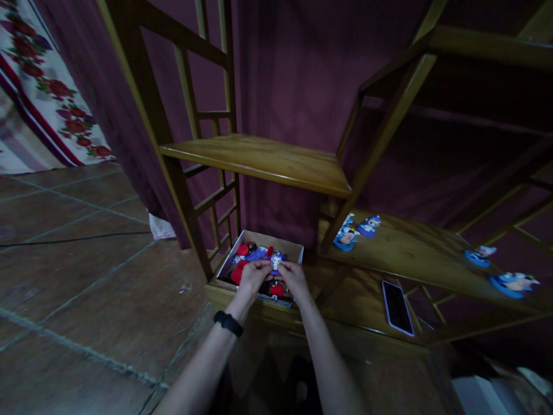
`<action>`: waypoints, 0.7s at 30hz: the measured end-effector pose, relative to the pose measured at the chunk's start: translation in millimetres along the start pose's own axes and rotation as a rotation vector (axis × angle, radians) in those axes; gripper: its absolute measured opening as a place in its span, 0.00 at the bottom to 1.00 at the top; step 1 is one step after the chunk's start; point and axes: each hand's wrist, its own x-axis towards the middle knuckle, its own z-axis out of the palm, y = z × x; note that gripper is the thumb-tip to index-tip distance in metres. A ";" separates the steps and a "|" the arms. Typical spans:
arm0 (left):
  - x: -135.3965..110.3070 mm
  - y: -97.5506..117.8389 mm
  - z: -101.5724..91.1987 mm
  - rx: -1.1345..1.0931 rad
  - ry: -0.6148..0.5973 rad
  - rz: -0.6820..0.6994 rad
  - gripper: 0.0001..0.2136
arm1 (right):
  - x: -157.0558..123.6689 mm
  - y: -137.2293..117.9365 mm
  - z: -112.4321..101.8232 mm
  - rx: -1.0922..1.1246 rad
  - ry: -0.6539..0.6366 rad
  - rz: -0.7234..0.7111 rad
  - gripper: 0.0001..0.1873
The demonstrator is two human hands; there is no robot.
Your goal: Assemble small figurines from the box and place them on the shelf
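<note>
Both my hands reach into an open cardboard box (290, 249) on the lowest wooden shelf. The box holds several red and blue toy figures. My left hand (253, 275), with a black band on its wrist, and my right hand (294, 278) meet over the box, fingers pinched together on a small blue and white figure (276, 260) between them.
The wooden shelf unit has a bare upper board (259, 158) and a middle board (415, 251) with several blue figures (347, 233) lying on it. A phone (397, 307) lies face up on the bottom shelf. Tiled floor (86, 276) lies left; a dark red curtain hangs behind.
</note>
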 end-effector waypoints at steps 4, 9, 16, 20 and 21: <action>-4.8 -3.8 -2.0 0.063 -0.038 -0.005 0.06 | -7.1 5.2 -4.9 -0.123 0.032 -0.032 0.09; -28.9 -10.7 -9.7 0.069 -0.101 -0.029 0.08 | -31.4 9.9 -9.7 -0.133 -0.003 -0.001 0.08; -85.2 -18.8 -29.9 0.083 -0.205 -0.129 0.11 | -88.5 23.6 -12.3 -0.036 -0.036 0.097 0.11; -120.6 -27.3 -41.0 0.080 -0.225 -0.178 0.12 | -127.8 30.7 -11.3 0.004 -0.051 0.125 0.13; -128.5 -29.2 -42.5 0.073 -0.231 -0.181 0.12 | -137.1 31.0 -10.8 0.023 -0.045 0.128 0.13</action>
